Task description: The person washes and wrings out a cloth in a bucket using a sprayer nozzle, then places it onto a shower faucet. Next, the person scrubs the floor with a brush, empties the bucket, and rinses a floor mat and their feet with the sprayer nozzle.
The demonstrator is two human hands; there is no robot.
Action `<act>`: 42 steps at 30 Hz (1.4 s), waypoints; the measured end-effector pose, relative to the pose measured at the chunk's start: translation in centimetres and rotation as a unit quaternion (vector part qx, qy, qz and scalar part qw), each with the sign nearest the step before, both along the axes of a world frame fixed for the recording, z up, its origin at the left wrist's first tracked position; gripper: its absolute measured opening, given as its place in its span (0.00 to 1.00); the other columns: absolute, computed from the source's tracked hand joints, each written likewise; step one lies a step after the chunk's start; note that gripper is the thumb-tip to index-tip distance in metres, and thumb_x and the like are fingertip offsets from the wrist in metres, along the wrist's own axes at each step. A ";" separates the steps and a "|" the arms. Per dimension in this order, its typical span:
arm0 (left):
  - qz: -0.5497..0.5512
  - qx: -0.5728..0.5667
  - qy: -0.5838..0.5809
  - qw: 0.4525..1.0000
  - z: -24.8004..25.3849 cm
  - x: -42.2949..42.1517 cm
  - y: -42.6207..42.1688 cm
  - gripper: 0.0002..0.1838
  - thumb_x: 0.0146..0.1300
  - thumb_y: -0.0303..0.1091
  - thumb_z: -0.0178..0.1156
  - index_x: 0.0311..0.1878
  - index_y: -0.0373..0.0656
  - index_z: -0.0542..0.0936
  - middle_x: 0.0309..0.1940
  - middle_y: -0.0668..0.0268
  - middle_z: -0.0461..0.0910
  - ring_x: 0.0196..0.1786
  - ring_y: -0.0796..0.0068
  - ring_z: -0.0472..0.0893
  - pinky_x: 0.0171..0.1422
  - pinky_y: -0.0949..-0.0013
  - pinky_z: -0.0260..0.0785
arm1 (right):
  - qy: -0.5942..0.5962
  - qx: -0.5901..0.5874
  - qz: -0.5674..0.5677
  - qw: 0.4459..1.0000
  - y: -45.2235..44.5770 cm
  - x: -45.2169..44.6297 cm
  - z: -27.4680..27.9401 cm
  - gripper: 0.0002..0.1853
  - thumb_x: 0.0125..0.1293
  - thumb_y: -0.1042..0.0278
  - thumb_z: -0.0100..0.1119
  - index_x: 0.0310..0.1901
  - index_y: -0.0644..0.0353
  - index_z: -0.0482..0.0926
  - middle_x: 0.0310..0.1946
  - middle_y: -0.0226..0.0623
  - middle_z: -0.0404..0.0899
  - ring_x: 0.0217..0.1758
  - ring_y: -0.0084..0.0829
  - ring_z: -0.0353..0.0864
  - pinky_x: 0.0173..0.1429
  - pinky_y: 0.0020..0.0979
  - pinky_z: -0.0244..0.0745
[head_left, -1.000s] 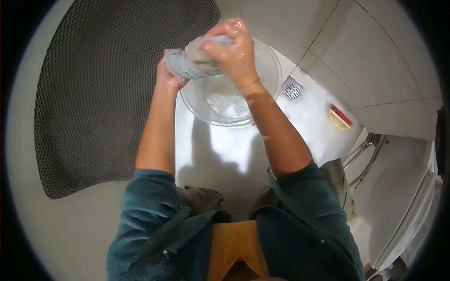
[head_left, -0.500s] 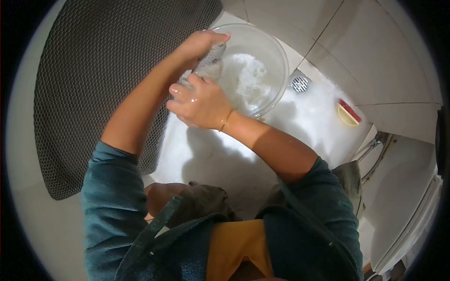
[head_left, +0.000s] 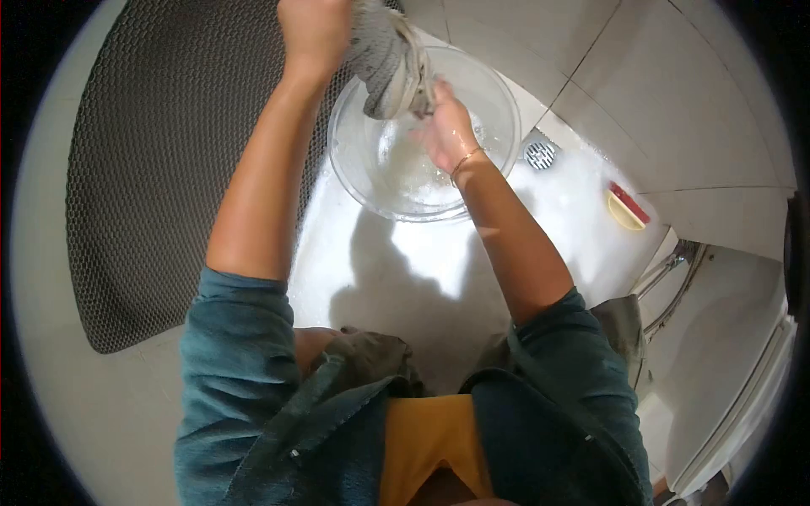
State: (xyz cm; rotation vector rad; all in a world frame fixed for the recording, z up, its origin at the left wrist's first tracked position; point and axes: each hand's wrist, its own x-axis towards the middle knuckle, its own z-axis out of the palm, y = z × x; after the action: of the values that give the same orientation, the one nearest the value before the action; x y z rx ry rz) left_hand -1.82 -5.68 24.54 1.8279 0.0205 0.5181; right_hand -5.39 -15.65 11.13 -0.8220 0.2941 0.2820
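A wet grey shoe [head_left: 384, 67] with an off-white edge hangs tilted over a clear plastic basin [head_left: 342, 173]. My left hand [head_left: 314, 32] is closed around its upper end, near the top of the view. Close against the lower right side of the shoe is my right hand [head_left: 445, 133], palm turned toward it and fingers apart. Whether those fingertips touch the shoe I cannot tell. Cloudy, foamy water [head_left: 413, 169] lies in the basin, partly hidden by the shoe and my right hand.
White suds cover the floor [head_left: 553, 219] around the basin. A drain grate [head_left: 540, 154] and a red-and-cream brush [head_left: 627, 207] lie to the right. On the left spreads a dark textured mat [head_left: 160, 185]. Tiled walls [head_left: 675, 101] rise at the right, above a white fixture [head_left: 726, 337].
My left hand has lifted the shoe up and away from me. My right hand has moved right and slightly up, from folded fingers near the shoe to spread fingers beside its lower end.
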 end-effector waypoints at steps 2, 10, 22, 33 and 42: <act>-0.128 0.164 -0.088 0.974 1.2 -1.6 -1.3 0.12 0.50 0.32 0.62 0.34 0.35 0.73 0.28 0.58 0.77 0.36 0.72 0.77 0.45 0.71 0.68 | 0.034 0.070 0.164 0.983 -0.4 0.2 -0.1 0.24 0.68 0.50 0.40 0.59 0.56 0.61 0.60 0.40 0.59 0.64 0.41 0.56 0.65 0.57 0.47; -0.450 0.313 -0.207 0.810 -1.5 -9.0 -4.1 0.23 0.33 0.42 0.71 0.32 0.39 0.77 0.30 0.59 0.78 0.33 0.63 0.78 0.44 0.62 0.71 | -0.008 0.307 0.388 0.869 0.8 0.2 -3.8 0.30 0.67 0.47 0.36 0.67 0.50 0.50 0.67 0.39 0.49 0.71 0.38 0.44 0.63 0.55 0.53; -0.433 0.087 -0.135 0.887 -1.1 -11.2 -1.5 0.19 0.33 0.33 0.68 0.31 0.35 0.76 0.28 0.59 0.77 0.31 0.63 0.77 0.37 0.68 0.69 | -0.265 0.136 0.102 0.949 4.9 -2.6 -2.7 0.30 0.66 0.46 0.40 0.65 0.50 0.53 0.66 0.38 0.52 0.69 0.37 0.51 0.61 0.54 0.58; -0.217 -0.281 0.002 0.935 -2.3 -7.8 4.4 0.17 0.56 0.47 0.54 0.35 0.41 0.68 0.29 0.59 0.75 0.40 0.64 0.74 0.60 0.57 0.62 | -0.049 0.404 0.022 0.913 1.5 0.8 0.4 0.24 0.58 0.53 0.50 0.54 0.53 0.67 0.48 0.37 0.68 0.50 0.37 0.71 0.55 0.42 0.68; -0.039 -0.555 0.261 0.789 -9.3 -6.7 8.2 0.15 0.59 0.39 0.51 0.42 0.35 0.73 0.35 0.56 0.77 0.39 0.62 0.79 0.47 0.54 0.74 | -0.495 -0.204 -0.025 0.844 0.9 -0.3 8.4 0.10 0.46 0.67 0.59 0.34 0.53 0.77 0.29 0.30 0.75 0.33 0.32 0.76 0.39 0.34 0.74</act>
State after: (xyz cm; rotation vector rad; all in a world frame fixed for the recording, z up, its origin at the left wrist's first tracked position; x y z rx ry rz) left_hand -8.53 2.53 15.26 0.7291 0.5212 -0.1173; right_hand -5.72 -14.75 19.49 -1.2704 -0.6253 -0.2910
